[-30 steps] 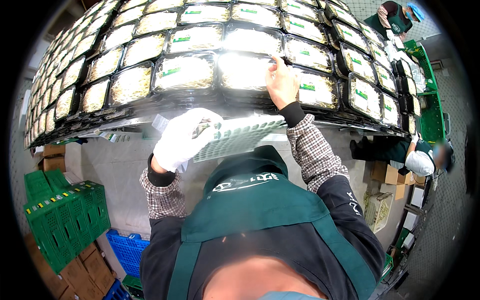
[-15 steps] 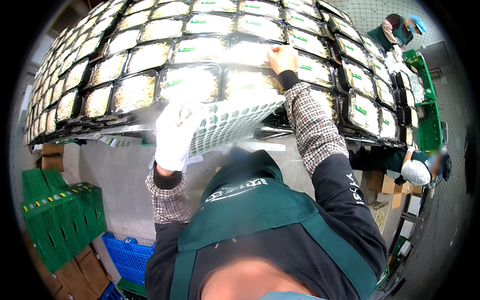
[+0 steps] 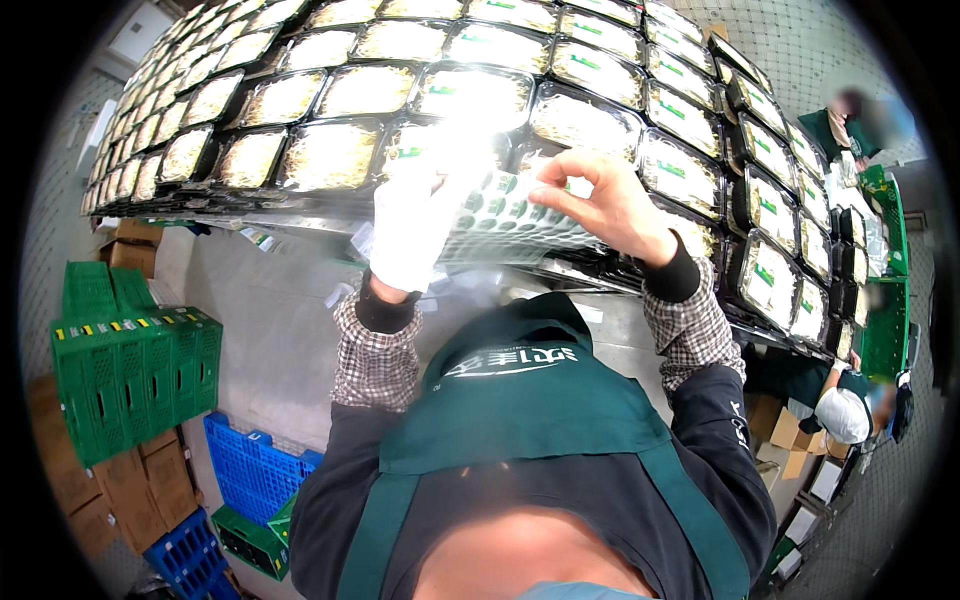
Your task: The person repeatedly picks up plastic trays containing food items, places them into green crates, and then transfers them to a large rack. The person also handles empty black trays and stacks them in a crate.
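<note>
My left hand (image 3: 410,228), in a white glove, grips the left end of a pale sheet of round green stickers (image 3: 505,225), held tilted above the near edge of the trays. My bare right hand (image 3: 600,205) is at the sheet's upper right, thumb and forefinger closed on it. Beyond and around both hands, rows of stacked black plastic trays with pale stringy food (image 3: 365,88) cover the work surface, many with a small green label on top. The sheet and hands hide part of the nearest row; glare and blur obscure the left fingertips.
Stacked green crates (image 3: 135,380), cardboard boxes (image 3: 130,495) and a blue pallet (image 3: 245,465) are at lower left. A co-worker (image 3: 840,130) stands at upper right beside green crates (image 3: 885,320); another co-worker (image 3: 840,405) is at the right, near open cardboard boxes.
My right hand has moved from a tray top back down onto the sticker sheet. My left hand and the sheet have shifted slightly; the whole view has turned a little.
</note>
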The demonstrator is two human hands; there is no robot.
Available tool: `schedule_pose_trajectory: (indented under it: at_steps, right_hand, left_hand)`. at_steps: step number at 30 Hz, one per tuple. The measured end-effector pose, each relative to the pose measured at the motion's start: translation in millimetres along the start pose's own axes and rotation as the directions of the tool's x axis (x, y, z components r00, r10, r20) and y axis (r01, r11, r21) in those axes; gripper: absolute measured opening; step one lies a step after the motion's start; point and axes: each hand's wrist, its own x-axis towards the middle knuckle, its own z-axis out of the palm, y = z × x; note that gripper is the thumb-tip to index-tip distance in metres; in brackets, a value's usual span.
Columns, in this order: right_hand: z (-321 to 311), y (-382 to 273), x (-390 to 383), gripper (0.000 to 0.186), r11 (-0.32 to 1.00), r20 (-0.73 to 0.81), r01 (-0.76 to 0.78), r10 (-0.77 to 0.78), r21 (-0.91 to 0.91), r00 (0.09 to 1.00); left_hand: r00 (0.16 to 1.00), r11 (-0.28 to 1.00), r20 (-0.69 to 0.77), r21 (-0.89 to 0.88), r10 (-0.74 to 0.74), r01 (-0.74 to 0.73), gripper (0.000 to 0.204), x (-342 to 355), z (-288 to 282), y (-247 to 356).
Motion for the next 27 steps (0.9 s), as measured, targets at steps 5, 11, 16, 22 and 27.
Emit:
schedule_pose_trajectory:
  at_steps: [5, 11, 16, 22, 27]
  right_hand:
    - [2.9, 1.5, -2.9, 0.015, 0.994, -0.001, -0.109, 0.109, 0.007, 0.994]
    - [8.6, -11.2, 4.6, 0.017, 0.996, -0.036, 0.06, -0.063, -0.059, 0.997]
    - [17.5, -29.1, 18.2, 0.016, 0.945, -0.148, 0.178, -0.224, -0.275, 0.963]
    - [15.7, -5.7, 22.0, 0.01, 0.882, -0.247, 0.347, -0.43, -0.318, 0.868]
    - [-82.7, 182.1, 57.5, 0.025, 0.929, -0.706, -0.119, 0.346, 0.351, 0.618]
  left_hand:
    - [0.998, 0.994, 0.058, 0.104, 0.038, -0.044, 0.018, -4.7, -6.9, 0.5]
    - [0.969, 0.975, -0.164, 0.154, 0.185, -0.16, 0.014, -14.5, 1.3, -6.8]
    - [0.961, 0.978, -0.192, 0.096, 0.199, -0.183, 0.012, -17.1, 14.0, -2.5]
    - [0.974, 0.948, 0.005, 0.227, 0.227, -0.222, 0.028, -5.0, -4.1, -34.8]
    - [0.993, 0.992, 0.006, 0.039, 0.118, -0.118, 0.025, -14.0, 4.3, -10.7]
